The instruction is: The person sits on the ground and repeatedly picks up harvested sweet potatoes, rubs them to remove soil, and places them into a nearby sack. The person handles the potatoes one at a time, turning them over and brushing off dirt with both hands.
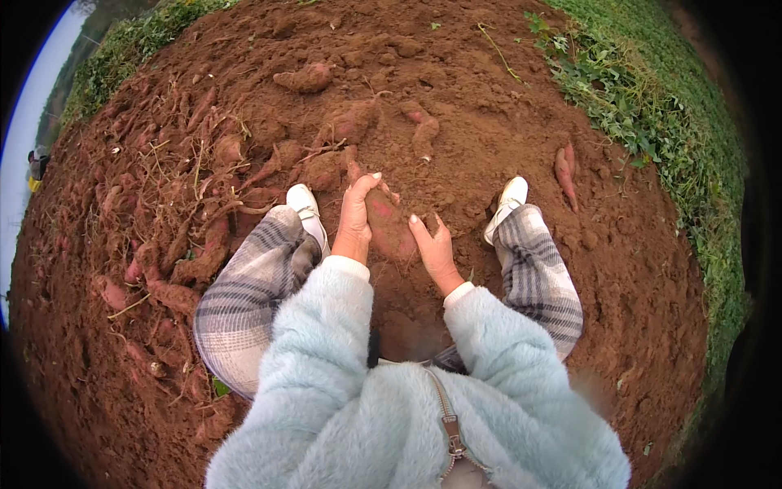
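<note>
A large sweet potato caked with reddish-brown soil [388, 226] lies between my two hands, with pink skin showing in patches. My left hand [357, 214] is wrapped along its left side, thumb near its upper end. On the right, my right hand [432, 244] has its thumb at the tuber's edge and its fingers apart; whether it bears any weight cannot be told. Just beyond are more sweet potatoes: a broad one [351, 121], a curved one [424, 131] and one farther off [305, 78].
A heap of sweet potatoes with roots [177, 293] spreads at the left. Two white shoes [305, 205], [510, 198] stand on either side of my hands. One reddish sweet potato [567, 174] rests at the right, before green vines [647, 104]. A distant person [38, 166] is at far left.
</note>
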